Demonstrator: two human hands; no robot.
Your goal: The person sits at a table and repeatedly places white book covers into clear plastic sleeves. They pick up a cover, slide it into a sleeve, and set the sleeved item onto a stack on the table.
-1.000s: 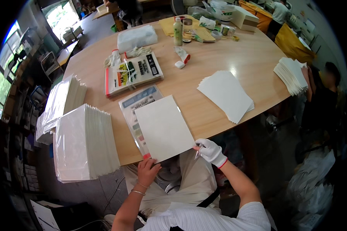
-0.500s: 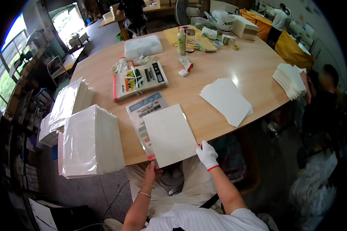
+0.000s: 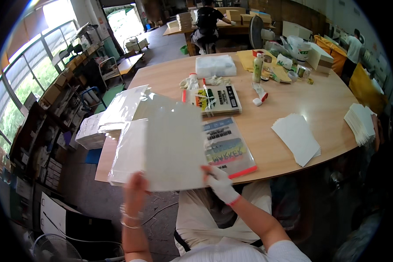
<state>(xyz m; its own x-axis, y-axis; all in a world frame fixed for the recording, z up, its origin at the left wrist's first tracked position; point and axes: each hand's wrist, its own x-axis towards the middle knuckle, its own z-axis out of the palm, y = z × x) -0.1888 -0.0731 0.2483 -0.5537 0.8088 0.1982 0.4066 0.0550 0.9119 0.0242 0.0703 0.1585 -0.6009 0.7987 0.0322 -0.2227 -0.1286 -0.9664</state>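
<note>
We hold the white sheet (image 3: 170,148) up at centre-left of frame: bare left hand (image 3: 136,188) grips its bottom edge, gloved right hand (image 3: 220,182) pinches its lower-right corner, over the printed packet (image 3: 227,146).

left hand (image 3: 135,188) bare, raised, gripping | right hand (image 3: 219,183) gloved, pinching

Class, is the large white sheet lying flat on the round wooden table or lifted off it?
Lifted: both hands hold the large white sheet tilted above the table.
</note>
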